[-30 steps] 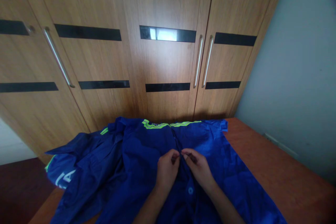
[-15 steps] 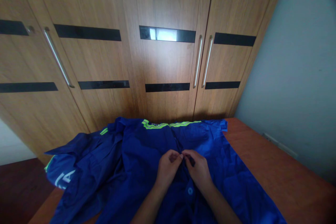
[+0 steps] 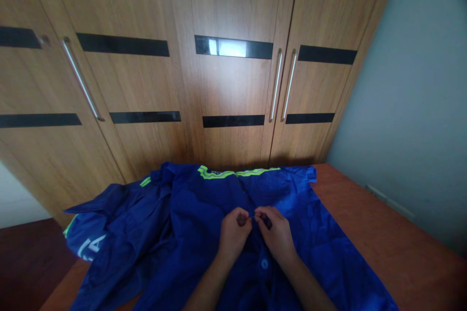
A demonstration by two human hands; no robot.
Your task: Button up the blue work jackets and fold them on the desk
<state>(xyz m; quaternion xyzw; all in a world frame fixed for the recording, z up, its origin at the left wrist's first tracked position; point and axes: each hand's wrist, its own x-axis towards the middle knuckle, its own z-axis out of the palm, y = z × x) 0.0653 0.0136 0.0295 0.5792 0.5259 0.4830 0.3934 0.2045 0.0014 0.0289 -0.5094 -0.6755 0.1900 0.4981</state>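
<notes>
A blue work jacket (image 3: 199,218) with a yellow-green reflective strip lies spread out, its front opening running toward me. My left hand (image 3: 234,233) is closed in a pinch at the edge of this opening. Opposite it, my right hand (image 3: 276,234) also pinches the edge, thumb and forefinger together. Only a small gap separates the two sets of fingertips, and a thin pale line shows there, too small to name. Nearer to me, below the hands, a round button (image 3: 264,264) sits on the front edge.
More blue cloth (image 3: 127,233) with white lettering lies bunched at the left. Beneath the clothing is a reddish-brown tabletop (image 3: 361,218). A wooden wardrobe (image 3: 233,87) with metal handles stands behind it, and a pale wall (image 3: 412,107) rises on the right.
My fingertips have drawn slightly apart, the left hand's moving a little to the left. The jacket lies as before.
</notes>
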